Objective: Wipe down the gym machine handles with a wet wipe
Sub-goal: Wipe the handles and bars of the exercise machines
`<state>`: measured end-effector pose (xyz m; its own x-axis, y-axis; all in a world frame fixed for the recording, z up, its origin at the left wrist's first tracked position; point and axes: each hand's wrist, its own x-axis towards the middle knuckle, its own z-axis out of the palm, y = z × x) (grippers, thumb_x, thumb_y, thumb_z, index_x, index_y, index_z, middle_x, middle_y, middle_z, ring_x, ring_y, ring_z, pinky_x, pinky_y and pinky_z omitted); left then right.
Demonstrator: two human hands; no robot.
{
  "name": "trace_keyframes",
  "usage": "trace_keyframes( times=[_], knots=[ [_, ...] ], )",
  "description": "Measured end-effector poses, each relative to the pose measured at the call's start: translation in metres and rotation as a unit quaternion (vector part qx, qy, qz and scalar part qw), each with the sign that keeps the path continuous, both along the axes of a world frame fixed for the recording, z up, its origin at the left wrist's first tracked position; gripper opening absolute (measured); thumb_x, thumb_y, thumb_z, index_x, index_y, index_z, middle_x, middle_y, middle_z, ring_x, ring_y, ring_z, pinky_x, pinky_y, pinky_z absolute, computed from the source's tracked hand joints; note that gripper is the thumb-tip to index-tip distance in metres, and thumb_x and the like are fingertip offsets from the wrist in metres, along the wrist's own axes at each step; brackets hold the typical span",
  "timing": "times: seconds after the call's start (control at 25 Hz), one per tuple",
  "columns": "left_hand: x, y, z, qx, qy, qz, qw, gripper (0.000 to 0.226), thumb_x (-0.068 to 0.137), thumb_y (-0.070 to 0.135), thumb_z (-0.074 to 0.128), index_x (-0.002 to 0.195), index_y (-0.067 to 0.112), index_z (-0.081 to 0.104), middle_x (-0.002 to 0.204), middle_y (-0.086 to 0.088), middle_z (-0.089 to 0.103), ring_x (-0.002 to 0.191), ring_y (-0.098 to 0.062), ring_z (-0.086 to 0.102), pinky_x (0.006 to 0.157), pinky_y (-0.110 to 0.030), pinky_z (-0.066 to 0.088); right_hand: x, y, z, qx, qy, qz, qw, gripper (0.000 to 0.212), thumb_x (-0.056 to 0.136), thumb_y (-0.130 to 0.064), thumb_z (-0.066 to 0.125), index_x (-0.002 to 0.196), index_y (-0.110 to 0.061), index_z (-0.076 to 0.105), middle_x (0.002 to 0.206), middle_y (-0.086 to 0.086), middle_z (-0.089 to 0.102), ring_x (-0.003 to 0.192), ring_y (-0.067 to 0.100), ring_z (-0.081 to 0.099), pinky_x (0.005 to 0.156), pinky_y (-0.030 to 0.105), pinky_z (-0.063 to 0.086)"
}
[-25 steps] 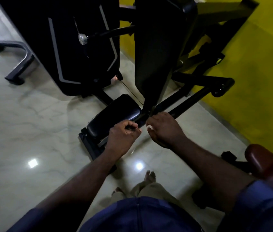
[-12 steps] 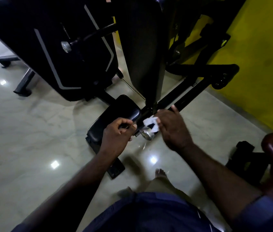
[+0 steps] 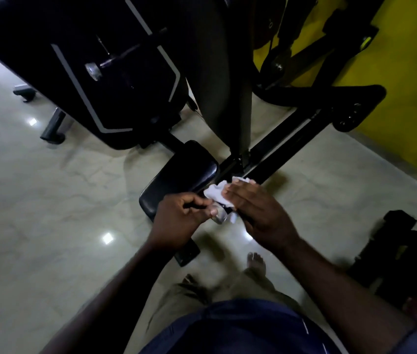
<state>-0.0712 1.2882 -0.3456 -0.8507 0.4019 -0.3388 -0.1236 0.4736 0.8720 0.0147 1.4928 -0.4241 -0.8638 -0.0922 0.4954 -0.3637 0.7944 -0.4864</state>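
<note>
we are wiping now. our left hand curls its fingers round the handle. at 3 o'clock from it, our right hand presses the wet wipe on the handle with nearly straight fingers. next we should rub along it.

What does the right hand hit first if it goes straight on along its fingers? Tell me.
The wipe is under the right hand; past it, probably the black seat pad, though depth is unclear.

Glossy marble floor, shiny metal handle end
</note>
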Motion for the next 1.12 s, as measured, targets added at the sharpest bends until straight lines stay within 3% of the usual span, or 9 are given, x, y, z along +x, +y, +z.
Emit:
trace_keyframes(
  times=[0.12, 0.2, 0.4, 0.52, 0.64, 0.76, 0.92, 1.04, 1.12],
  knots=[
    [-0.016, -0.002, -0.005, -0.010, 0.004, -0.049, 0.999, 0.017, 0.076, 0.010, 0.090, 0.077, 0.022, 0.078, 0.089, 0.009, 0.081, 0.088, -0.011, 0.077, 0.089, -0.037, 0.060, 0.001, -0.016, -0.001, -0.105, 0.003, -0.184, 0.977, 0.037, 0.098, 0.006, 0.062, 0.135, 0.000, 0.064, 0.146, 0.012, 0.059, 0.144, 0.027, 0.048, 0.117, 0.048, 0.040],
    [-0.022, -0.001, -0.005, -0.012, 0.029, -0.093, 0.995, 0.023, 0.075, 0.011, 0.091, 0.071, 0.027, 0.075, 0.083, 0.012, 0.079, 0.084, 0.000, 0.074, 0.084, -0.022, 0.058, 0.006, -0.062, 0.002, -0.235, 0.010, -0.339, 0.911, 0.032, 0.101, -0.003, 0.063, 0.133, -0.006, 0.067, 0.144, 0.005, 0.061, 0.142, 0.018, 0.050, 0.115, 0.034, 0.044],
    [-0.039, 0.000, -0.003, 0.006, 0.072, -0.191, 0.979, 0.036, 0.073, 0.006, 0.092, 0.061, 0.027, 0.065, 0.067, 0.021, 0.069, 0.069, 0.017, 0.066, 0.065, -0.002, 0.044, 0.005, -0.140, 0.029, -0.599, -0.051, -0.452, 0.659, 0.016, 0.103, -0.028, 0.062, 0.107, -0.022, 0.076, 0.100, -0.010, 0.073, 0.092, 0.008, 0.068, 0.092, 0.030, 0.048],
    [-0.051, 0.001, -0.009, 0.007, 0.071, -0.233, 0.970, 0.029, 0.071, 0.010, 0.094, 0.061, 0.019, 0.068, 0.071, 0.008, 0.075, 0.063, 0.009, 0.066, 0.062, -0.009, 0.048, -0.002, -0.150, 0.056, -0.798, -0.055, -0.376, 0.467, 0.024, 0.107, -0.017, 0.053, 0.100, -0.013, 0.076, 0.088, 0.004, 0.074, 0.069, 0.015, 0.069, 0.082, 0.036, 0.056],
    [-0.057, 0.006, -0.007, -0.003, 0.096, -0.271, 0.958, 0.028, 0.069, 0.013, 0.096, 0.062, 0.018, 0.068, 0.072, 0.008, 0.071, 0.059, 0.004, 0.062, 0.060, -0.015, 0.045, -0.031, -0.120, 0.078, -0.919, -0.068, -0.260, 0.288, 0.031, 0.108, -0.020, 0.043, 0.094, -0.006, 0.066, 0.083, 0.012, 0.070, 0.050, 0.022, 0.066, 0.050, 0.029, 0.055],
    [-0.061, 0.009, -0.005, -0.026, 0.157, -0.288, 0.944, 0.036, 0.065, 0.020, 0.097, 0.058, 0.028, 0.063, 0.078, 0.003, 0.063, 0.065, -0.002, 0.059, 0.061, -0.015, 0.041, -0.041, -0.123, 0.079, -0.928, -0.063, -0.234, 0.281, 0.033, 0.106, -0.030, 0.044, 0.098, -0.007, 0.066, 0.090, 0.012, 0.072, 0.049, 0.022, 0.067, 0.046, 0.026, 0.054],
    [-0.063, 0.010, -0.010, -0.047, 0.171, -0.271, 0.946, 0.046, 0.059, 0.029, 0.100, 0.075, 0.026, 0.057, 0.095, 0.000, 0.055, 0.081, -0.014, 0.055, 0.068, -0.026, 0.042, -0.022, -0.137, 0.059, -0.923, -0.115, -0.212, 0.299, 0.055, 0.104, -0.050, 0.045, 0.102, -0.002, 0.073, 0.099, 0.013, 0.078, 0.093, 0.024, 0.072, 0.086, 0.040, 0.062],
    [-0.070, 0.015, -0.005, -0.058, 0.140, -0.294, 0.944, 0.064, 0.053, 0.033, 0.102, 0.097, 0.027, 0.056, 0.107, 0.003, 0.049, 0.091, -0.011, 0.054, 0.073, -0.025, 0.047, -0.037, -0.097, 0.059, -0.908, -0.139, -0.255, 0.302, 0.048, 0.105, -0.042, 0.043, 0.089, -0.006, 0.071, 0.078, 0.010, 0.075, 0.079, 0.023, 0.067, 0.077, 0.036, 0.058],
    [-0.074, 0.024, -0.005, -0.041, 0.089, -0.291, 0.952, 0.073, 0.053, 0.043, 0.099, 0.110, 0.029, 0.055, 0.118, 0.002, 0.053, 0.100, -0.011, 0.060, 0.082, -0.031, 0.057, -0.053, -0.047, 0.068, -0.872, -0.144, -0.290, 0.367, 0.033, 0.106, -0.024, 0.039, 0.088, -0.010, 0.062, 0.065, 0.004, 0.071, 0.072, 0.021, 0.064, 0.072, 0.034, 0.053]
  ],
)
